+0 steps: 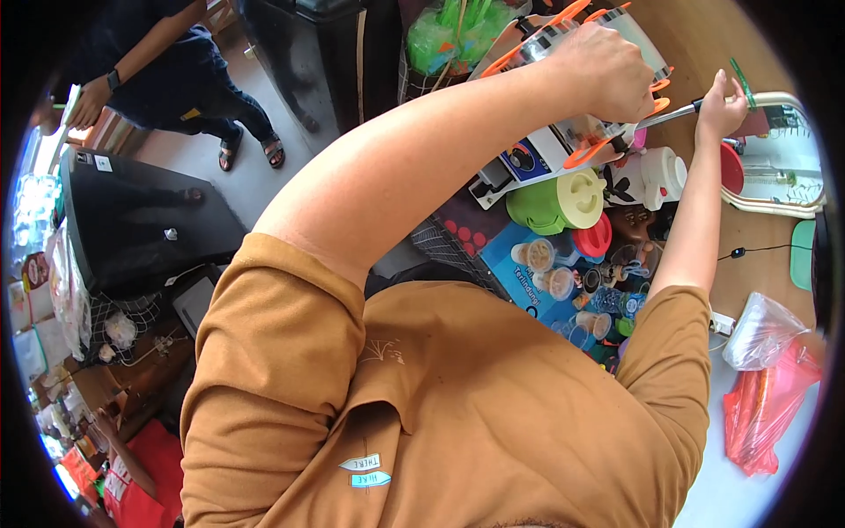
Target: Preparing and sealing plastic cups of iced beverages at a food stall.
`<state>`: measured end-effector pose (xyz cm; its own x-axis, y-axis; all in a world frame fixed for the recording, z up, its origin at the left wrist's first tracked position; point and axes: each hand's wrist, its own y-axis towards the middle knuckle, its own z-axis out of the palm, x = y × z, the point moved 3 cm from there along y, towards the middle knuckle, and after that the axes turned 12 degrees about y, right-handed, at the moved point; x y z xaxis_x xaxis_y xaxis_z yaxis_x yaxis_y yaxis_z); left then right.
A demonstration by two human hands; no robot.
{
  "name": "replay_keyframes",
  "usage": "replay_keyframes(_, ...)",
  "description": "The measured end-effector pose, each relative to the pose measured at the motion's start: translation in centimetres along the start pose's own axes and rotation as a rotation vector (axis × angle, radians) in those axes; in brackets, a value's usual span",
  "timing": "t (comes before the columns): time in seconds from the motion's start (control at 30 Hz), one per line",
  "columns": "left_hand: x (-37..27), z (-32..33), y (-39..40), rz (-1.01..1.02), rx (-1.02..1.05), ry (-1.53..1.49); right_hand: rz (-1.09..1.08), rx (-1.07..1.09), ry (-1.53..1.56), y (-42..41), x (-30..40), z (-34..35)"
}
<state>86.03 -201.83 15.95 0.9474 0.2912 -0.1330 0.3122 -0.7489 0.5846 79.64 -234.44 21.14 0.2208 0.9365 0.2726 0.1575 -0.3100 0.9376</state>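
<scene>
My left hand (610, 72) is curled over a cup sealing machine (528, 158), at its clear film rolls (634, 43) with orange end pieces. Its fingertips are hidden, so the grip cannot be made out. To the right, my right hand (723, 109) is around the black end of a metal lever (667, 117) that runs out from the machine. A thin green stick (743, 82) shows by its fingers; whether it is held is unclear. Just below the machine are a green jug (554, 201) with a pale lid and a white container (663, 175).
Several plastic cups (558, 282) and a water bottle (617, 300) stand on a blue printed mat (505, 264). A white-framed mirror (779, 155) lies right. Bagged green straws (455, 33) stand beyond. A person in dark clothes (171, 72) stands left, near a black cabinet (145, 224).
</scene>
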Motion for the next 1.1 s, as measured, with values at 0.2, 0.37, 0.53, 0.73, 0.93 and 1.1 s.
replay_keyframes(0.2, -0.1, -0.3, 0.2, -0.007, -0.227, -0.037, 1.168, 0.281, 0.917, 3.4, -4.4, 2.6)
replay_keyframes(0.37, 1.1, 0.1, 0.4, -0.035, -0.177, -0.090, 0.484, -0.079, 1.088, -9.8, 19.3, -9.4)
replay_keyframes(0.53, -0.2, -0.6, 0.6, 0.022, -0.198, -0.076, -0.190, -0.032, 1.046, -19.6, 22.8, -14.2)
replay_keyframes(0.73, -0.3, -1.0, -0.1, 0.038, -0.290, -0.043, -0.181, -0.010, 1.034, -23.4, 24.3, -15.1)
replay_keyframes(0.93, -0.5, -1.4, 0.2, 0.046, -0.314, -0.030, -0.182, -0.028, 1.022, -23.2, 24.1, -15.1)
replay_keyframes(1.1, -0.4, -1.6, 0.1, 0.051, -0.309, 0.010, -0.167, -0.007, 1.005, -22.9, 24.2, -15.1)
